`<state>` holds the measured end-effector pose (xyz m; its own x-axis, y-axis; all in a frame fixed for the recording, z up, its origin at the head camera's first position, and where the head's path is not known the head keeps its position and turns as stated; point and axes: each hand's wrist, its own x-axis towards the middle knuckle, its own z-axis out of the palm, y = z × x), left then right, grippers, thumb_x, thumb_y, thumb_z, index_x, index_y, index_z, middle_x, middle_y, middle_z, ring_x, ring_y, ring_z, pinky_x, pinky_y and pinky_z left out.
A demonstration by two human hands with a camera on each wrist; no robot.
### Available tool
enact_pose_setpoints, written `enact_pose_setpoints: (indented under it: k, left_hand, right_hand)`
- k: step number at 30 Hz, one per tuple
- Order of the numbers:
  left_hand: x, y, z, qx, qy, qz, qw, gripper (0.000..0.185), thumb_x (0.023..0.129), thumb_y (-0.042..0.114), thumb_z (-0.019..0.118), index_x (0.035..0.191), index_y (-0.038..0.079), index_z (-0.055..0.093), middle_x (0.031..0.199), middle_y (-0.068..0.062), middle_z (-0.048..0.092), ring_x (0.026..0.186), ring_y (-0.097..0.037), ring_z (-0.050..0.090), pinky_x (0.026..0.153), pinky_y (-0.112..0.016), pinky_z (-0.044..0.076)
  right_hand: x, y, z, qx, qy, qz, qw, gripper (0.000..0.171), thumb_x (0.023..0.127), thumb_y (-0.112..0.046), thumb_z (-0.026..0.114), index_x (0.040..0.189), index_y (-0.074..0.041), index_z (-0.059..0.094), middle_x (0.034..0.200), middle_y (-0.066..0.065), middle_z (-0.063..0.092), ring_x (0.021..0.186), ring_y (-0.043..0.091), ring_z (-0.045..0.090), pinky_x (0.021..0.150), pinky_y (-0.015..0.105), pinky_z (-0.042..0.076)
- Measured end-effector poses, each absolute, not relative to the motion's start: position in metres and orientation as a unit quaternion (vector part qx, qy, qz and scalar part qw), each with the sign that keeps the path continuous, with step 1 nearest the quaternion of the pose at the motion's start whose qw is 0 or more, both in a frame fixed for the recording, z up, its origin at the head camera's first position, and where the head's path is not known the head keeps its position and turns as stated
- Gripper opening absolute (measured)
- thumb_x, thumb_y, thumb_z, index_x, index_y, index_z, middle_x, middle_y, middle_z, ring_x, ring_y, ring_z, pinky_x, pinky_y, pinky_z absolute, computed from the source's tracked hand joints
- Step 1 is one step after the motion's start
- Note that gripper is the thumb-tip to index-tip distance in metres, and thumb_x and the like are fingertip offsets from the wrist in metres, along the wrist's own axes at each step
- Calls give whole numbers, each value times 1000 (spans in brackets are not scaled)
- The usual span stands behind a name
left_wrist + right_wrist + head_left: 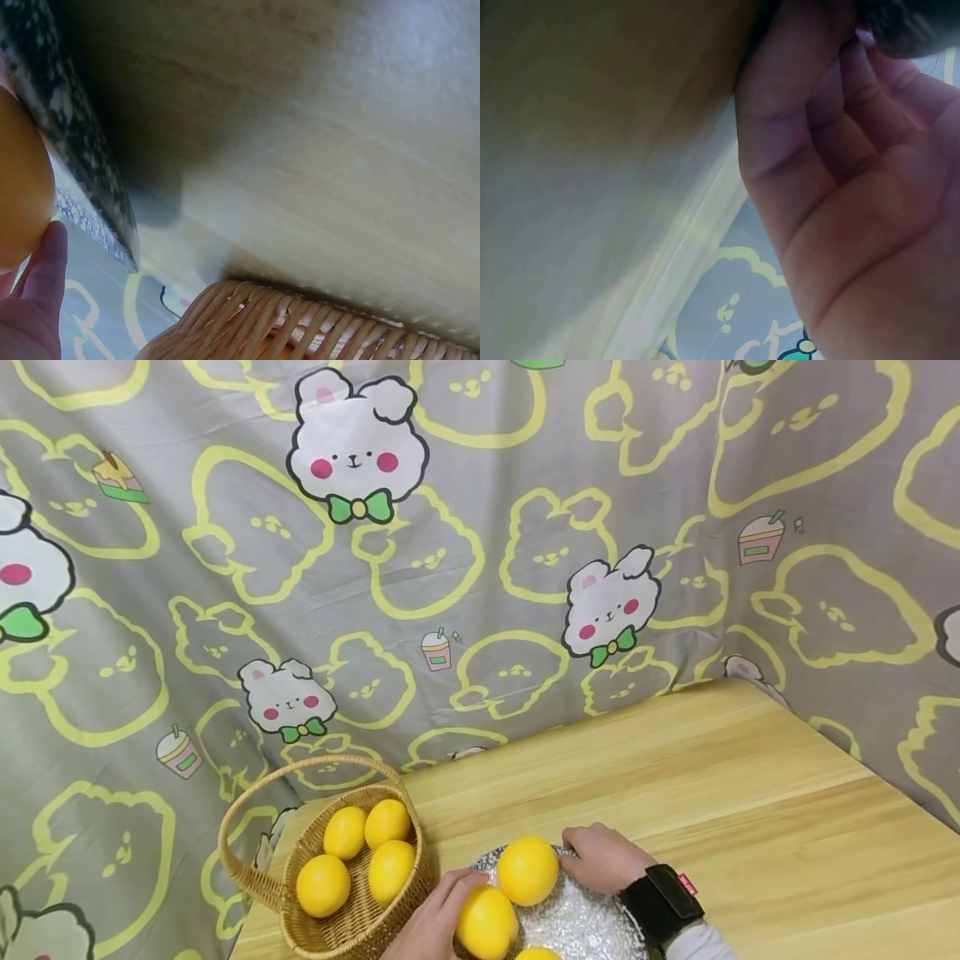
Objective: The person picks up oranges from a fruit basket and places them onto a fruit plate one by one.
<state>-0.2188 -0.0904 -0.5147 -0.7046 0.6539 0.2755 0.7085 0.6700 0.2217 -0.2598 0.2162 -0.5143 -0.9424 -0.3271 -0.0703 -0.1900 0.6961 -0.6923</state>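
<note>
Low centre of the head view: the left hand [438,920] is cupping a lemon [487,922] on the speckled plate [581,927], fingers curled round it; the right hand [603,858] is gripping the plate's rim, steadying it beside the basket [348,927].

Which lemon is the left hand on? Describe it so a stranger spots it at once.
Start at the wicker basket on the wooden table; right of it sits a speckled plate. The lemon at the plate's left edge is it: the left hand touches it, unlike the farther lemon.

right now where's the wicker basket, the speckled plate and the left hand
wicker basket [341,935], head view, front woven wall
speckled plate [573,927], head view, bare middle between the fruit
left hand [435,918], head view, back of the hand
</note>
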Motion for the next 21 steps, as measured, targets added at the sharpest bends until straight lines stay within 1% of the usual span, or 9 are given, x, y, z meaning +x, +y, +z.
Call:
enact_pose_setpoints:
  k: [3, 5, 10, 16, 21]
  left_hand:
    - [-220, -91, -512, -380, -908, -159, 72, 88, 81, 67, 77, 150, 23, 45, 135, -3, 60, 114, -22, 68, 84, -34, 62]
    - [-219, -89, -510, -372, -912, -163, 50, 86, 83, 66, 75, 150, 22, 45, 136, -4, 60, 115, -24, 68, 85, -36, 63]
    - [-215, -85, -505, -342, -921, -184, 4, 82, 87, 65, 72, 150, 19, 46, 138, -5, 60, 113, -22, 69, 85, -36, 63]
    - [-214, -84, -506, -349, -917, -192, 16, 81, 88, 63, 72, 150, 17, 45, 138, -6, 60, 109, -19, 70, 82, -33, 62]
    - [-214, -83, -506, -343, -918, -199, 13, 80, 87, 64, 71, 150, 22, 45, 138, -3, 59, 106, -13, 69, 80, -31, 61]
  right_hand:
    - [-260, 216, -515, -141, 917, -361, 93, 19, 100, -19, 63, 81, -14, 59, 62, 0, 46, 55, 14, 43, 54, 27, 33]
    - [-260, 216, -515, -142, 919, -358, 88, 20, 99, -20, 63, 81, -14, 59, 62, -1, 45, 55, 14, 43, 54, 27, 33]
    - [-260, 215, -517, -143, 920, -354, 84, 21, 99, -19, 63, 80, -15, 58, 61, -2, 44, 55, 13, 42, 53, 26, 31]
    - [-261, 215, -517, -143, 920, -355, 86, 19, 99, -18, 62, 81, -14, 59, 62, -1, 45, 55, 14, 43, 53, 26, 33]
    - [-261, 215, -518, -144, 919, -357, 87, 18, 101, -16, 60, 83, -13, 61, 63, 1, 48, 57, 15, 45, 56, 28, 36]
